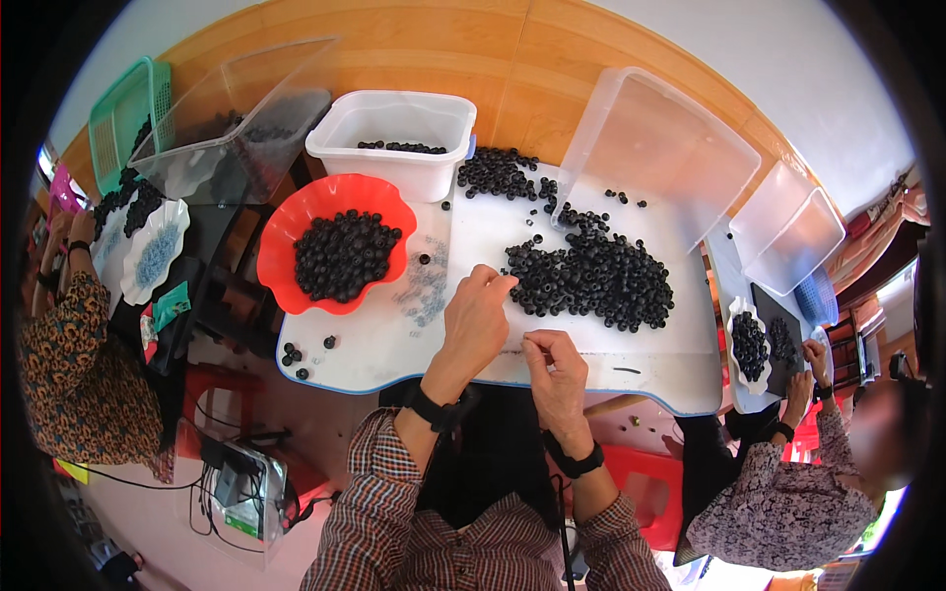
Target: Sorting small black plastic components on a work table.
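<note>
My left hand (476,320) reaches over the white table to the near-left edge of a spread of small black round pieces (591,281), some showing a hole in the middle. Its fingers are bent together, and anything between them is too small to make out. Closer to me, at the table's front edge, my right hand (557,379) is closed in a pinch, thumb against forefinger; what it holds, if anything, does not show. Left of my left hand lies a scatter of small clear rings (422,286). Beyond it a red scalloped bowl (281,281) holds more black pieces.
A white tub (345,163) with black pieces stands behind the bowl. A clear plastic bin (670,148) leans at the back right. Loose pieces (293,352) lie at the front-left corner. Other people (89,364) work at left and, beside a white dish (749,345), at right.
</note>
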